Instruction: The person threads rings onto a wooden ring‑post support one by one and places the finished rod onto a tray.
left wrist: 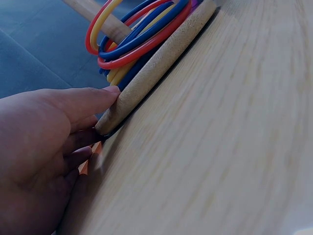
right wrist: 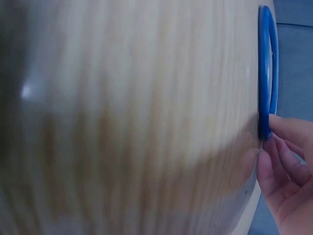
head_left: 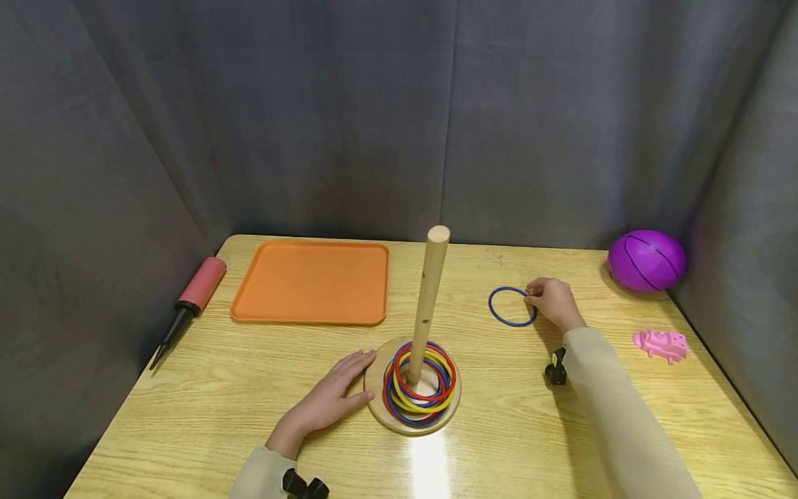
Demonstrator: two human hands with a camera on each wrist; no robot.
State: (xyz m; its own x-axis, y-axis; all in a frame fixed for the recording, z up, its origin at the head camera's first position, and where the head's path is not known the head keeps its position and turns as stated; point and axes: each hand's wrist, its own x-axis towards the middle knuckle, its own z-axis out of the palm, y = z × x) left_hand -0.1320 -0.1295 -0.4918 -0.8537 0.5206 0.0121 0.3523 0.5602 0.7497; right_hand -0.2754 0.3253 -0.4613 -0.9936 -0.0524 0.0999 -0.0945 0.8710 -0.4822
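Counter (head_left: 511,430) space is being shared, in descending size, by an orange tray (head_left: 312,281) at the far left, a purple ball (head_left: 646,260) in the far right corner, a red hand pump (head_left: 190,298) at the left edge, and a pink toy (head_left: 661,344) near the right edge.

At the front centre, a wooden peg stand (head_left: 426,305) is being steadied: the round base (left wrist: 161,54) is being touched at its rim by the straight, relaxed fingers of the left hand (head_left: 330,398), which is lying flat and gripping nothing. Red, yellow and blue rings (head_left: 419,384) are lying stacked around the peg.

To the right of the stand and well apart from it, a loose blue ring (head_left: 512,306) is lying flat on the counter. Its near edge is being pinched by the fingertips (right wrist: 281,132) of the right hand (head_left: 551,301); the wrist view is blurred, so the ring is probably only being taken hold of, not yet lifted.

The step in hand is judged to be the pick-up of this ring. Next, a firm pinch is being called for, then a lift above the peg top and a level drop over it while the base is being held.
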